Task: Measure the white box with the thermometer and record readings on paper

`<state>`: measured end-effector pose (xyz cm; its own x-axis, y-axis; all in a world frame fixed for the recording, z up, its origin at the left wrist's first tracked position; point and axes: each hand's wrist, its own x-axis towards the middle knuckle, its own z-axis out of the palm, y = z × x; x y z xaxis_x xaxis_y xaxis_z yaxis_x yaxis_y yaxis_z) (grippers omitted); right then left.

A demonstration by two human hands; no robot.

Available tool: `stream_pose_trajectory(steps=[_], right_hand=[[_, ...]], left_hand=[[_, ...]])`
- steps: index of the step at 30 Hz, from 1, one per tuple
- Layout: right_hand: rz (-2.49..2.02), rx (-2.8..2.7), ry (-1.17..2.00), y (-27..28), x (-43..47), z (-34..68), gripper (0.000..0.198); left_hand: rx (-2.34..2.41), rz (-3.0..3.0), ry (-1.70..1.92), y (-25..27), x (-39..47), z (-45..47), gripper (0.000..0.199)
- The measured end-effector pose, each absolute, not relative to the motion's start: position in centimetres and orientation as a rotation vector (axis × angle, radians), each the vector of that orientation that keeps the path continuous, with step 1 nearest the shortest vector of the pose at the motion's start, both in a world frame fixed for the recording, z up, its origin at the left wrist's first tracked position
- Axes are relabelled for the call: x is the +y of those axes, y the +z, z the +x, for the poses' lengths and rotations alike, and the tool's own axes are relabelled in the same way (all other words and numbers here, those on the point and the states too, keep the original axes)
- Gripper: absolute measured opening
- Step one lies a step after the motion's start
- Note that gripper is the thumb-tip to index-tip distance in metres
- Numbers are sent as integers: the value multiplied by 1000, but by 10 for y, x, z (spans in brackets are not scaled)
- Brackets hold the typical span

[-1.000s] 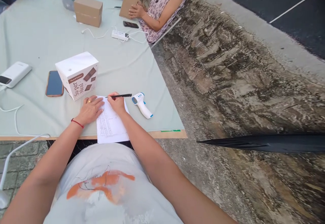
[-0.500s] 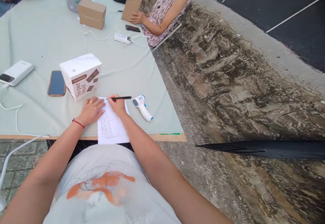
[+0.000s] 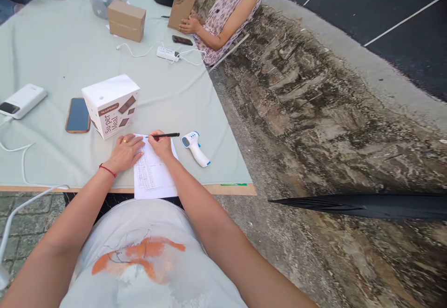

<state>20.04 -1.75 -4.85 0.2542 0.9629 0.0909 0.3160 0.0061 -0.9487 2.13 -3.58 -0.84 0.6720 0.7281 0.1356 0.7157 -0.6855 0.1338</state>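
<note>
Sheets of paper (image 3: 160, 189) with rows of small writing lie at the table's near edge, slightly overhanging it. My left hand (image 3: 127, 153), wearing a ring, rests flat with fingers spread on the sheets' left side. Closed around a black pen (image 3: 170, 135), my right hand (image 3: 161, 146) sits on the upper right of the paper; the tip is near the sheet, too small to tell if it touches. Just right of that hand lies a white and blue infrared thermometer (image 3: 196, 148). Beyond my left hand stands a white Su-per Meal box (image 3: 111, 105).
A phone (image 3: 77, 115) and a white power bank (image 3: 23, 100) lie left of the box. Farther back are a brown carton (image 3: 126, 21), a plastic tub (image 3: 98, 5) and a power strip (image 3: 168, 54). A seated person holds a cardboard box (image 3: 183, 4). A folded black umbrella (image 3: 349, 205) juts in at right.
My hands keep almost the same place, the pen shifting very slightly left. At the far left, another person's hand has moved and the paper it held is out of view.
</note>
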Motion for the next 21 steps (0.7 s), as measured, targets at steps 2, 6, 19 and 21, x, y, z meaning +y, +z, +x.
stream_pose_trajectory(steps=[2,6,19,21], right_hand=[[-1502,-1247,802,-50,-17,201,11],[-1486,-1225,798,-53,-16,201,13],[-1488,-1228,798,-55,-15,201,12],[-1485,-1230,797,-54,-15,201,12]], left_hand=[[1214,2811,279,-9,-35,21,42],[1209,2813,295,-10,-34,20,41],[1204,2812,297,-10,-35,20,41],[1200,2812,305,-10,-34,20,41]])
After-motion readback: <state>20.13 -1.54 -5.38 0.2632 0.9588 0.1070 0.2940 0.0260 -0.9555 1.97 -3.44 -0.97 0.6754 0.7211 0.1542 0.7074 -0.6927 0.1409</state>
